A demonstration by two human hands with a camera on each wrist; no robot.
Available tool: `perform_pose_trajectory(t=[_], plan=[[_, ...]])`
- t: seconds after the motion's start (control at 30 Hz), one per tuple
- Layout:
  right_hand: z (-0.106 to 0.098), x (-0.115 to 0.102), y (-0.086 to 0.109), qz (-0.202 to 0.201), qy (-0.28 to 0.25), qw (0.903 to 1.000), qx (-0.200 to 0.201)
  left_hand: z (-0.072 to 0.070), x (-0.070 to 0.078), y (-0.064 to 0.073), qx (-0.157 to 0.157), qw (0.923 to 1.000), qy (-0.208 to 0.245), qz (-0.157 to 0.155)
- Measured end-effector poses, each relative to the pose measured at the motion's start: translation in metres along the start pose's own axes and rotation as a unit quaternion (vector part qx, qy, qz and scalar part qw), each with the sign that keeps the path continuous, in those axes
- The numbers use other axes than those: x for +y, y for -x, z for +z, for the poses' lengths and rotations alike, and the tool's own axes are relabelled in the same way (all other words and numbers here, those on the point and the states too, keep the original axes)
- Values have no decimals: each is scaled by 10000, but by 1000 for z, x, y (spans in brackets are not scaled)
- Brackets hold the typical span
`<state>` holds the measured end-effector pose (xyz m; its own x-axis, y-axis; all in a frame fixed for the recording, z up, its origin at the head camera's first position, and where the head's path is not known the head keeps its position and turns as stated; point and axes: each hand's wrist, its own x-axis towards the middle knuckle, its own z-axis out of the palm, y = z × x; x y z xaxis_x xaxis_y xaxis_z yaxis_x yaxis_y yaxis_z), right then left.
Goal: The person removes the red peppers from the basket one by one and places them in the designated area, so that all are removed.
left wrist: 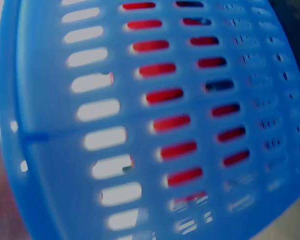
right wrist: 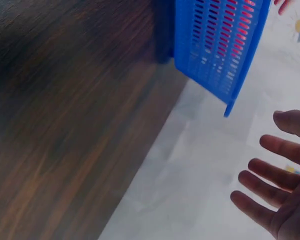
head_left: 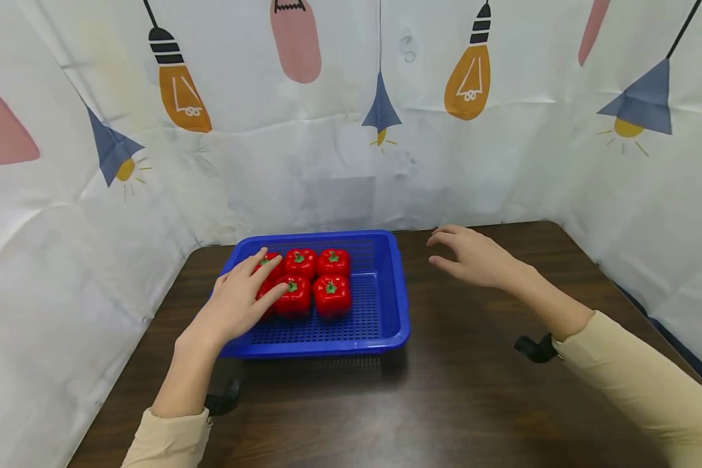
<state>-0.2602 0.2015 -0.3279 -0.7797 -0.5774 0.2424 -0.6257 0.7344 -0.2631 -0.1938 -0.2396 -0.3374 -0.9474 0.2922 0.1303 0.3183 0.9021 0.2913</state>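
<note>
Several red bell peppers (head_left: 332, 296) with green stems sit in two rows in a blue plastic basket (head_left: 400, 286). My left hand (head_left: 236, 299) reaches over the basket's left side, fingers spread above the leftmost peppers, partly hiding them. Its thumb overlaps the front middle pepper (head_left: 295, 298). The left wrist view is filled by the slotted basket wall (left wrist: 45, 110), with red showing through. To the right of the basket, my right hand (head_left: 474, 257) hovers over the table with nothing in it. Its fingers are apart and loosely bent in the right wrist view, below the basket (right wrist: 230, 95).
The basket stands on a dark wood-grain table (head_left: 444, 390) near its back edge. A whitish curtain (head_left: 327, 156) printed with lamps and bulbs hangs behind and along both sides. Black straps (head_left: 535, 349) show at the wrists by the beige sleeves (head_left: 626, 370).
</note>
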Motion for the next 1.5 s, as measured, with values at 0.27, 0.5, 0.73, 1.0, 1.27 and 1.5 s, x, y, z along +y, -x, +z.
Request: perform_pose_trajectory(t=[0.27, 0.5, 0.73, 1.0, 1.27, 1.5], plan=[[1, -16, -16, -354, 148, 9993, -12, -3, -17, 16, -28, 10000, -20, -90], [6, -29, -31, -613, 221, 9977, -171, -1, -33, 29, -38, 9998, -3, -177], [11, -45, -50, -897, 382, 9944, -417, 0, -44, 41, -73, 9994, 248, -216], [22, -61, -72, -1264, 551, 9856, -983, 1, -55, 57, -32, 9992, 285, -266], [28, -79, -97, -1672, 311, 9638, -2054, 0, -61, 72, -173, 9989, 297, -309], [35, -92, -110, -1903, 303, 9411, -2779, -2, -67, 84, -142, 9987, 328, -360]])
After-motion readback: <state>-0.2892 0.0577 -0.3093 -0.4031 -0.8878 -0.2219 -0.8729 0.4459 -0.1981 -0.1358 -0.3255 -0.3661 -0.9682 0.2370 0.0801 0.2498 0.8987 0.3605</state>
